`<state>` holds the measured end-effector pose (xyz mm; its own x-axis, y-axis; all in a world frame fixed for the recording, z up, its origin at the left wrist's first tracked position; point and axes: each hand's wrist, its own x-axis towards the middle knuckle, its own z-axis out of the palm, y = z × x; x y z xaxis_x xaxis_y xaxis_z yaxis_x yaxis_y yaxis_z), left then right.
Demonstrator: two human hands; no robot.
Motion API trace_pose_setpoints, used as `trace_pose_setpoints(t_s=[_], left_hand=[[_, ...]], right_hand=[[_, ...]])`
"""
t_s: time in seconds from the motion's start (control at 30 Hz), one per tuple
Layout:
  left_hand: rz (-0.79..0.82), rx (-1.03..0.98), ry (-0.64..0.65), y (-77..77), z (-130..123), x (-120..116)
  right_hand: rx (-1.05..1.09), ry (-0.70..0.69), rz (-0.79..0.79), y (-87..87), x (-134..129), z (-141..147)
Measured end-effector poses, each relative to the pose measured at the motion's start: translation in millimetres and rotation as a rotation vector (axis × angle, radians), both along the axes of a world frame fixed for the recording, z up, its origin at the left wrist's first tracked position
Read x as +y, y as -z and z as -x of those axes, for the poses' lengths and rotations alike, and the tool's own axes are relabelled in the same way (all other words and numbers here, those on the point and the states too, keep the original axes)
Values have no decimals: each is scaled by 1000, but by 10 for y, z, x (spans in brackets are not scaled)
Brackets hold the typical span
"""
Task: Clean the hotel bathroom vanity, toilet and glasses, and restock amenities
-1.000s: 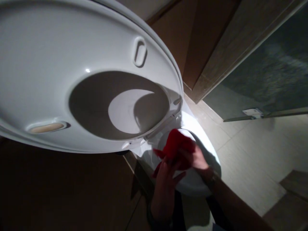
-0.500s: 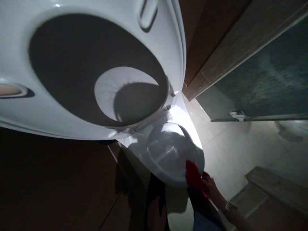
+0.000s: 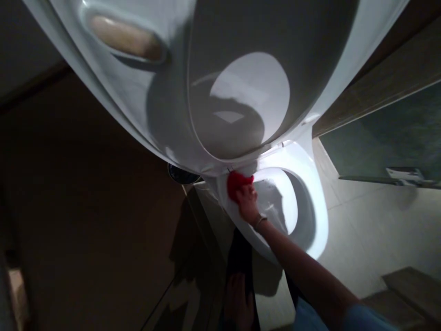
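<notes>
Red cloth (image 3: pixel 234 182), tip rightward

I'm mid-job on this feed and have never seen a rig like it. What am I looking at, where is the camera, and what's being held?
There is no machine here: these are a person's own bare hands. Every picture comes from one camera worn on the head, looking forward and down. The right hand, with a band at its wrist, holds a bunched red cloth against the toilet rim, close to the hinge side. The large pale shape above is the raised seat. The left hand is dim, low in the picture over a dark trouser leg; I see nothing in it, but the shadow hides detail.
</notes>
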<state>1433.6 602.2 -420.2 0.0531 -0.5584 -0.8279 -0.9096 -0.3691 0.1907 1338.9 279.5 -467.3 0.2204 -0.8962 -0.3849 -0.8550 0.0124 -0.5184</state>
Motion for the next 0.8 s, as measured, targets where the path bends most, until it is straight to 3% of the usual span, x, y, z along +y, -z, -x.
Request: trace_pose_setpoints(t_s=[0.07, 0.13, 0.23, 0.3, 0.37, 0.43, 0.53, 0.57, 0.6, 0.63, 0.67, 0.8], left_hand=[[-76, -30, 8, -100, 90, -109], [-129, -37, 29, -193, 173, -204], [-177, -5, 75, -263, 239, -287], [-154, 7, 95, -241, 251, -306], [-110, -4, 101, -167, 261, -304], [-55, -33, 90, -71, 279, -284], [-6, -49, 54, 32, 316, -219], [-1, -47, 42, 43, 329, -193], [2, -42, 37, 42, 344, -170], [4, -35, 38, 33, 360, -151], [5, -29, 41, 20, 378, -139], [3, -18, 58, -26, 452, -156]], right_hand=[[-119, -274, -34, -56, 626, -124], [-165, -474, -114, -148, 1287, 121], [-50, -502, -332, -328, 2081, 1054], [61, -453, -369, -456, 2167, 1791], [187, -361, -291, -532, 1717, 2368], [270, -258, -171, -483, 831, 2661], [303, -126, 18, -215, -512, 2650], [301, -57, 64, -133, -744, 2592], [298, 1, 87, -82, -806, 2537], [297, 48, 86, -70, -688, 2491], [297, 82, 66, -100, -402, 2456], [249, 46, -105, -440, 1504, 2338]])
